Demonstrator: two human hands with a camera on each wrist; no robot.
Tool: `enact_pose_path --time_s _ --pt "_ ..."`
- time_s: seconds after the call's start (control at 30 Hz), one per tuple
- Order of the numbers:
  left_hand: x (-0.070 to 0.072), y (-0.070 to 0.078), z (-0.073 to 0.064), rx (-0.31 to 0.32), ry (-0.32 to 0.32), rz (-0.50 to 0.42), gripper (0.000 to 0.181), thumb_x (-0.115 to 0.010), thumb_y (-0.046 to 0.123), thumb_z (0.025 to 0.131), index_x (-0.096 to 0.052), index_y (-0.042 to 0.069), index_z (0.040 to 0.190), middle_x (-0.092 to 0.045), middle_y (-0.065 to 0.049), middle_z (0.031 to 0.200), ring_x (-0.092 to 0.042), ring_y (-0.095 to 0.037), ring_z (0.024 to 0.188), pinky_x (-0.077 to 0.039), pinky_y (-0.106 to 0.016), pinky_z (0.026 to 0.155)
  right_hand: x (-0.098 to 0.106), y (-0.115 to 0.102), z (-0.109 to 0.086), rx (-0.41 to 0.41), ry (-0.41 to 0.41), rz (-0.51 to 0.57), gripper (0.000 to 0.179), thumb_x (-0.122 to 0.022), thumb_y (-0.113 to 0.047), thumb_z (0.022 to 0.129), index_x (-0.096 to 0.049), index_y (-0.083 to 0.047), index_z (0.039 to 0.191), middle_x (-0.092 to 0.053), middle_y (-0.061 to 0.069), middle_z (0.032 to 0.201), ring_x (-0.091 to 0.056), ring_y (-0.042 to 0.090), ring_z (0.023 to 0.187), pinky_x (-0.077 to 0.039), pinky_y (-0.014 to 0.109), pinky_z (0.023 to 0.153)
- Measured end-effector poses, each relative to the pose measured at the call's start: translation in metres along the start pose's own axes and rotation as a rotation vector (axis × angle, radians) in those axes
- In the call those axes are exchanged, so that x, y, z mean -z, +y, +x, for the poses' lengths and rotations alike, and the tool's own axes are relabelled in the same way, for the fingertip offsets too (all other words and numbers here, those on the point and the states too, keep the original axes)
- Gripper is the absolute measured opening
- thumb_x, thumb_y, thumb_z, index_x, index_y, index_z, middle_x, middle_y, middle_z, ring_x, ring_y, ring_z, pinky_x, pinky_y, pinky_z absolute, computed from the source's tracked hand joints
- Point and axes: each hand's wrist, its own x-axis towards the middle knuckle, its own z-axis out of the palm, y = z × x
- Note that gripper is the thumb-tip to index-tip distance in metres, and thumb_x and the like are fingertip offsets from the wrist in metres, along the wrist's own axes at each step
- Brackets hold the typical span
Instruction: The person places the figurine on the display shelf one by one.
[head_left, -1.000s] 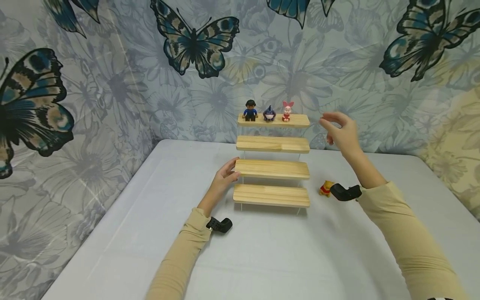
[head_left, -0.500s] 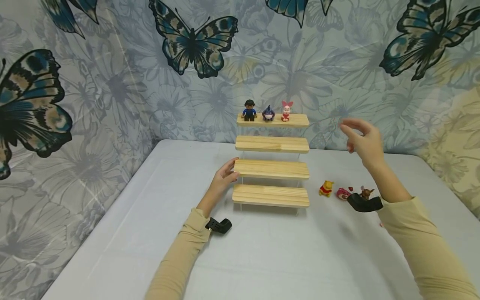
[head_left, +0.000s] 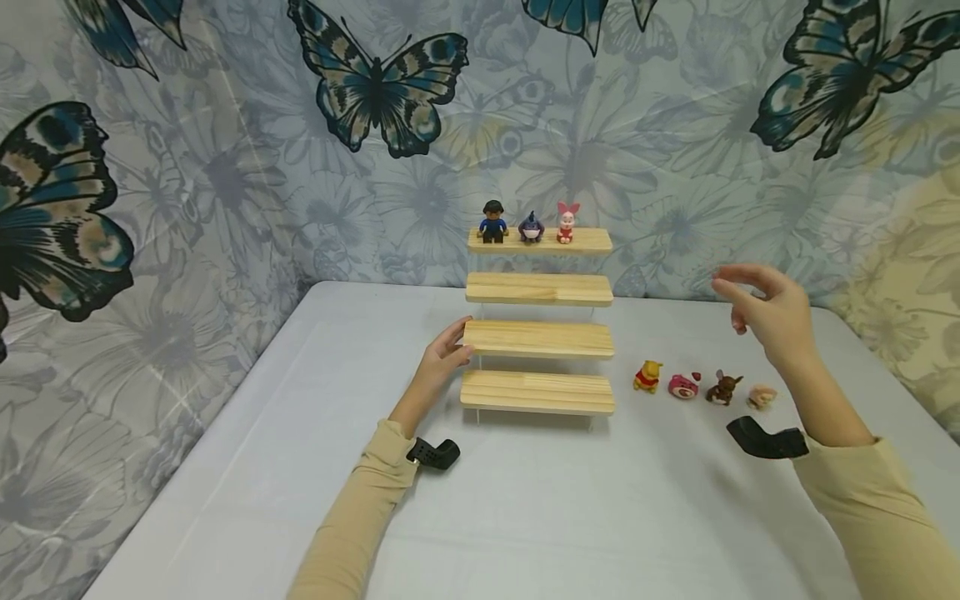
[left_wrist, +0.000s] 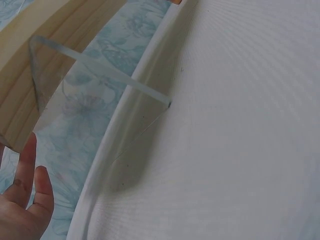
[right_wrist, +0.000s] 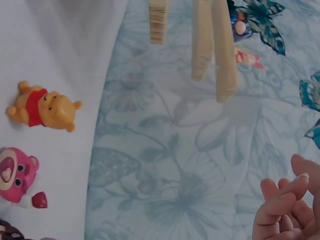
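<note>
My left hand (head_left: 437, 367) holds the left end of a four-tier wooden display shelf (head_left: 538, 339) at its second step from the bottom; fingertips meet the board's end (left_wrist: 20, 135) in the left wrist view. On the top step stand a blue-shirted toy figure (head_left: 492, 223), a donkey figurine (head_left: 531, 227) and a piglet figurine (head_left: 566, 223). Nothing is in my right hand (head_left: 776, 321), raised right of the shelf with fingers loosely bent. Below it, a row on the table has a yellow bear figurine (head_left: 647, 377), a pink bear figurine (head_left: 683, 386), a brown long-eared figurine (head_left: 723, 388) and a beige figurine (head_left: 761, 397).
A white cloth covers the table (head_left: 525, 500). Behind it hangs a floral backdrop (head_left: 420, 200) with large butterflies. Clear supports (left_wrist: 100, 70) carry the shelf boards. Black wrist cameras (head_left: 435, 454) sit on both sleeves.
My right hand has moved right and slightly down, away from the top step, with nothing held; its arm now uncovers the row of figurines. My left hand stays on the shelf.
</note>
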Motion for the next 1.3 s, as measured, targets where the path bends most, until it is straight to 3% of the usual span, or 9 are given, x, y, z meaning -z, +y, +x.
enact_pose_path --time_s 0.13,0.23,0.37,0.57,0.87,1.0,1.1,1.27,1.3 --pt "-0.001 -0.001 0.0 -0.009 -0.011 -0.001 0.054 -0.051 0.009 0.089 -0.031 0.004 0.139 -0.035 -0.013 0.138 -0.047 -0.022 0.103 -0.037 -0.046 0.087 0.009 0.005 -0.011 -0.011 0.002 0.007 0.024 -0.061 -0.014 0.086 -0.061 -0.005 0.107 -0.06 -0.011 0.095 -0.044 0.01 0.043 -0.037 0.021 0.041" --pt "-0.001 0.001 -0.001 0.002 -0.007 -0.014 0.052 -0.049 0.006 0.09 -0.032 0.005 0.139 -0.035 -0.012 0.138 -0.047 -0.022 0.101 -0.035 -0.048 0.088 0.012 0.008 -0.016 -0.039 -0.006 0.076 0.024 -0.061 -0.014 0.085 -0.061 -0.004 0.108 -0.059 -0.008 0.097 -0.043 0.01 0.043 -0.037 0.022 0.041" --pt "-0.004 0.013 -0.006 0.01 -0.019 -0.003 0.052 -0.047 0.004 0.091 -0.027 0.0 0.139 -0.032 -0.016 0.139 -0.046 -0.021 0.102 -0.033 -0.05 0.089 0.011 0.014 -0.021 -0.08 -0.004 0.162 0.023 -0.062 -0.013 0.085 -0.061 -0.005 0.106 -0.061 -0.007 0.096 -0.042 0.011 0.043 -0.036 0.022 0.04" --pt "-0.008 0.023 -0.011 0.015 -0.037 0.006 0.053 -0.044 0.002 0.091 -0.023 -0.004 0.139 -0.028 -0.02 0.14 -0.045 -0.022 0.103 -0.032 -0.051 0.089 0.011 0.023 -0.03 -0.086 -0.01 -0.012 0.027 -0.059 -0.02 0.087 -0.059 -0.005 0.109 -0.061 -0.013 0.094 -0.042 0.01 0.045 -0.037 0.022 0.042" --pt "0.001 0.002 -0.001 0.007 -0.016 -0.003 0.053 -0.05 0.01 0.09 -0.031 0.005 0.139 -0.034 -0.012 0.139 -0.045 -0.026 0.108 -0.039 -0.041 0.085 0.023 0.036 -0.044 -0.091 -0.049 -0.099 0.023 -0.058 -0.019 0.088 -0.061 -0.008 0.108 -0.059 -0.016 0.087 -0.042 0.011 0.045 -0.035 0.025 0.041" --pt "0.0 0.0 0.0 -0.004 -0.02 -0.001 0.054 -0.051 0.012 0.09 -0.031 0.006 0.139 -0.032 -0.012 0.139 -0.044 -0.028 0.111 -0.038 -0.043 0.086 0.034 0.04 -0.05 -0.109 -0.075 -0.11 0.02 -0.056 -0.022 0.089 -0.061 -0.012 0.106 -0.06 -0.014 0.082 -0.043 0.012 0.046 -0.037 0.025 0.043" --pt "-0.002 0.007 -0.002 0.008 -0.025 -0.007 0.053 -0.049 0.009 0.09 -0.03 0.006 0.139 -0.031 -0.012 0.14 -0.044 -0.027 0.109 -0.036 -0.046 0.089 0.04 0.045 -0.053 -0.116 -0.09 -0.038 0.015 -0.055 -0.018 0.09 -0.063 -0.014 0.102 -0.063 -0.014 0.082 -0.043 0.012 0.045 -0.037 0.024 0.043" --pt "-0.002 0.01 -0.003 0.022 -0.015 -0.005 0.052 -0.049 0.006 0.09 -0.03 0.004 0.139 -0.032 -0.013 0.139 -0.046 -0.022 0.102 -0.036 -0.045 0.088 0.046 0.064 -0.053 -0.161 -0.13 0.174 0.015 -0.056 -0.01 0.088 -0.065 -0.009 0.1 -0.067 -0.005 0.089 -0.044 0.012 0.043 -0.036 0.024 0.04" --pt "-0.002 0.009 -0.004 0.019 -0.015 -0.003 0.052 -0.049 0.006 0.091 -0.03 0.004 0.139 -0.033 -0.013 0.139 -0.047 -0.02 0.101 -0.037 -0.045 0.088 0.047 0.068 -0.054 -0.171 -0.143 0.17 0.015 -0.056 -0.011 0.089 -0.065 -0.009 0.1 -0.066 -0.005 0.089 -0.044 0.012 0.044 -0.036 0.025 0.04"
